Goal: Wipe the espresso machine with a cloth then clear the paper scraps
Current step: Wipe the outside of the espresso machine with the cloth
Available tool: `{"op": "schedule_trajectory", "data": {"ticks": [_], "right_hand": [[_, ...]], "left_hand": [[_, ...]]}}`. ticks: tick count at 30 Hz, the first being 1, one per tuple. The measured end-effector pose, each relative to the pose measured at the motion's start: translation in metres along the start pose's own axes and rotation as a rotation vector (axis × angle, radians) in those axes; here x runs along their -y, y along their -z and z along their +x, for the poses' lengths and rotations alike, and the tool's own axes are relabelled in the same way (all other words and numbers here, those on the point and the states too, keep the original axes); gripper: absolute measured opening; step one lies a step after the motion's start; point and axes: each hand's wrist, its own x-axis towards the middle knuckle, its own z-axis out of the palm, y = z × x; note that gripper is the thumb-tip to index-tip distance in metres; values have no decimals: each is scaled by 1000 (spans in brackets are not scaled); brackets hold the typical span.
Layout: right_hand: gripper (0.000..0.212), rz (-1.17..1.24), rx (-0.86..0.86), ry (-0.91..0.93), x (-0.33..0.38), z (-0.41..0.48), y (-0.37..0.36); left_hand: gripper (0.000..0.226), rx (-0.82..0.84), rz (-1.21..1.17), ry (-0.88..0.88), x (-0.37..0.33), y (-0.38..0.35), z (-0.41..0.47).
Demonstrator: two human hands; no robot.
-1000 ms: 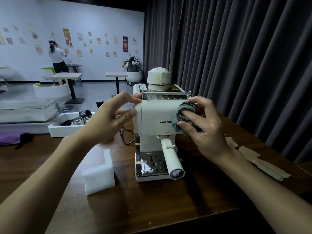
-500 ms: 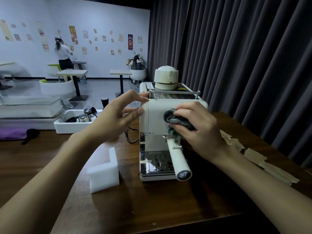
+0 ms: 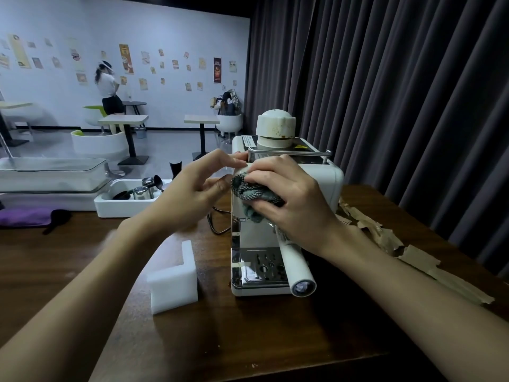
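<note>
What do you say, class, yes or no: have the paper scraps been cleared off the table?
No, the paper scraps lie on the table to the right of the espresso machine.

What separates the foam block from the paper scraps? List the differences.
The foam block is white, thick and L-shaped; the paper scraps are brown, thin and ragged. The foam block is one piece; the paper scraps are several. The foam block sits left of the espresso machine, the paper scraps right of it. Both lie on the wooden table.
</note>
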Motion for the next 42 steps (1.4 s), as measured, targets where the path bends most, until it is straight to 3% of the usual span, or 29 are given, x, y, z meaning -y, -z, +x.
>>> {"op": "schedule_trajectory", "data": {"ticks": [4, 7, 10, 15, 35, 42], "right_hand": [[27, -112, -17, -27, -11, -19, 22], [33, -178, -42, -155, -23, -37, 42], [34, -180, -94, -271, -33, -55, 60], [39, -202, -157, -310, -36, -66, 68], [35, -276, 42, 56, -3, -17, 2], [33, -351, 71, 59, -13, -33, 17]], "left_hand": [[17, -11, 25, 13, 0, 0, 0], [16, -2, 46, 11, 1, 1, 0], [15, 3, 61, -4, 3, 2, 1], [16, 0, 67, -12, 5, 2, 3], [19, 2, 29, -1, 1, 2, 1], [19, 2, 72, -5, 2, 4, 2]]}}
